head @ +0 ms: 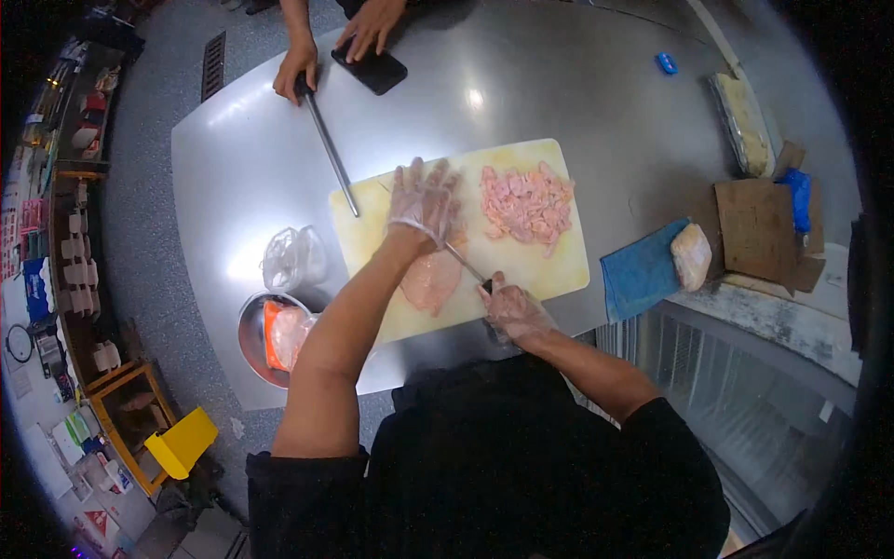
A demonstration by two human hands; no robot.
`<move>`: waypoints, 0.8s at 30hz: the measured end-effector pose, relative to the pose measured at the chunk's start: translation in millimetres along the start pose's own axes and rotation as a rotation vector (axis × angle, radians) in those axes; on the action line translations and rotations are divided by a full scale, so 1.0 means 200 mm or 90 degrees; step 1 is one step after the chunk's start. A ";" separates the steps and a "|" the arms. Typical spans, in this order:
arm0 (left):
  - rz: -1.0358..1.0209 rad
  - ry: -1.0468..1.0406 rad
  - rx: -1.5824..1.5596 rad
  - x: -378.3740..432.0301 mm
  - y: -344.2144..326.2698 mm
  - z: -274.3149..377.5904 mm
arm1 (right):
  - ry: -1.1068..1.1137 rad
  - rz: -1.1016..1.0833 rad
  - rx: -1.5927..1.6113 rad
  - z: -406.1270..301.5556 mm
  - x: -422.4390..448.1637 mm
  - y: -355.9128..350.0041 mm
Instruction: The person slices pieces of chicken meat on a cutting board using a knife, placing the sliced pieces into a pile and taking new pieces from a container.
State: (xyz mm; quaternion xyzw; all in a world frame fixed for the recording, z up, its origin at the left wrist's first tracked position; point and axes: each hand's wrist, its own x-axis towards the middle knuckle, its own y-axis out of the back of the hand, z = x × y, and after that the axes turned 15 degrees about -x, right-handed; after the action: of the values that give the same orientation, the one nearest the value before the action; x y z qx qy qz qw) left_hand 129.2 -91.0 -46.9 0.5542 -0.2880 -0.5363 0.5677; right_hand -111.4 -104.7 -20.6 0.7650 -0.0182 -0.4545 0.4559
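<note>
My right hand, in a clear plastic glove, is closed around the dark handle of a knife. The blade slants up and left, passing under my left hand. That hand, also gloved, lies palm down with its fingers spread, over the upper part of a pale piece of raw meat, probably chicken. What sits directly beneath the palm is hidden. Both rest over a stained white cutting board. On the board's right side is a pile of small cut raw meat pieces.
A metal bowl with bagged meat stands left, beside a clear plastic bag. Across the steel table, another person's hand holds a sharpening steel; their other hand touches a phone. A blue cloth lies right.
</note>
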 end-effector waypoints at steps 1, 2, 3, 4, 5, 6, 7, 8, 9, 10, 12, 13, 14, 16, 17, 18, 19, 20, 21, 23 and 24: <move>-0.007 -0.003 -0.017 0.00 0.01 0.01 | -0.007 -0.008 -0.011 0.02 -0.01 0.00; -0.014 -0.006 -0.033 -0.01 0.00 0.03 | -0.014 -0.015 -0.022 0.03 -0.01 0.00; -0.016 -0.004 -0.048 0.00 -0.01 0.03 | 0.036 0.000 -0.039 0.04 0.03 0.00; 0.043 -0.029 -0.008 -0.01 -0.05 -0.01 | 0.080 0.003 -0.056 0.04 0.05 -0.03; 0.040 -0.022 0.015 0.00 -0.08 -0.06 | 0.096 0.009 -0.089 0.05 0.04 -0.06; 0.028 -0.023 0.031 0.00 -0.06 -0.06 | 0.105 0.010 -0.118 0.05 0.02 -0.09; 0.029 -0.020 0.054 0.02 -0.02 -0.06 | 0.091 0.026 -0.170 0.02 -0.02 -0.01; -0.007 -0.020 0.034 -0.01 -0.02 -0.01 | 0.077 0.042 -0.222 0.00 -0.04 0.03; -0.014 -0.019 0.015 -0.02 -0.01 -0.01 | 0.061 0.039 -0.175 -0.01 -0.04 0.02; -0.021 -0.017 -0.004 -0.02 -0.02 -0.02 | 0.046 0.035 -0.128 -0.02 -0.04 0.01; 0.000 -0.014 0.014 0.00 -0.05 -0.07 | 0.021 0.013 -0.057 -0.06 -0.01 0.04; 0.010 -0.012 0.015 0.00 -0.04 -0.06 | 0.050 0.023 -0.050 -0.03 0.02 -0.01; 0.020 -0.009 0.016 -0.01 -0.03 -0.05 | 0.080 0.033 -0.043 0.03 0.06 -0.10; 0.012 -0.003 0.011 0.01 0.01 -0.05 | 0.079 0.025 -0.006 0.00 0.07 -0.03; -0.012 -0.001 0.000 0.00 0.02 -0.03 | 0.043 -0.001 0.026 0.00 0.04 0.00; -0.037 0.002 -0.016 -0.02 0.01 -0.01 | 0.007 -0.032 0.054 -0.01 -0.01 0.04; -0.017 0.003 0.003 -0.01 0.01 -0.03 | 0.006 -0.018 0.040 -0.02 0.00 0.04; 0.002 0.005 0.022 0.01 0.00 -0.06 | 0.005 -0.004 0.026 -0.04 0.03 0.04; 0.025 0.006 0.042 0.02 0.02 -0.08 | 0.005 0.013 0.013 -0.06 0.06 0.05; 0.010 0.005 0.015 -0.01 0.01 -0.05 | -0.002 -0.041 0.011 -0.04 0.01 0.07; 0.004 -0.002 0.009 -0.02 0.00 -0.04 | -0.006 -0.066 0.010 -0.03 -0.01 0.08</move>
State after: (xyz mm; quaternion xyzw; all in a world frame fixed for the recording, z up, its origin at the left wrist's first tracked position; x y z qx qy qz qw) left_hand 135.0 -84.9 -47.6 0.5566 -0.2940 -0.5334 0.5651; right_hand -102.5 -109.4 -6.6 0.7663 0.0158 -0.4814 0.4253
